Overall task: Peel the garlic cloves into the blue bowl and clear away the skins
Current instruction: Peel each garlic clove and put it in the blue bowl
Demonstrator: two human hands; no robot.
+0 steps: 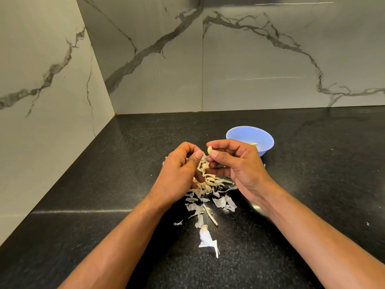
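Overhead, right hand point(233, 163) pinches a garlic clove point(209, 150); left hand point(179, 174) pinches skins point(203, 163); blue bowl point(245, 134) behind

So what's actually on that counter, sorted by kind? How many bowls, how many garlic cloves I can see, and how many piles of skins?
Blue bowl: 1
Garlic cloves in plain view: 2, the clove pinched in the right hand and one in the bowl
Heap of skins, held in part by the left hand: 1; loose scraps too many to count
Total: 4

Kitchen, black counter point(104, 184), marble backsplash point(250, 59)
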